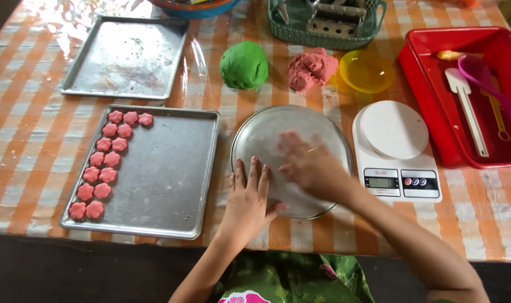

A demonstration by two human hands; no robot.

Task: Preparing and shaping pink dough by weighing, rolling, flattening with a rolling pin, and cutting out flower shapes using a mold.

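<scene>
The left hand (250, 196) lies flat on the near edge of the round metal plate (261, 134), its fingers straight and a little apart, holding nothing. The right hand (306, 163) is on the middle of the plate; it looks blurry, so I cannot tell how its fingers sit. The plate rests on the checked tablecloth (19, 140), between a baking tray (171, 168) with pink flower-shaped dough pieces (106, 160) down its left side and a white kitchen scale (395, 151). Farther back sit a green dough ball (244, 65), a pink dough lump (311, 68), a yellow bowl (366, 70), an empty tray (126, 56) and a red tray (435, 73) of tools.
</scene>
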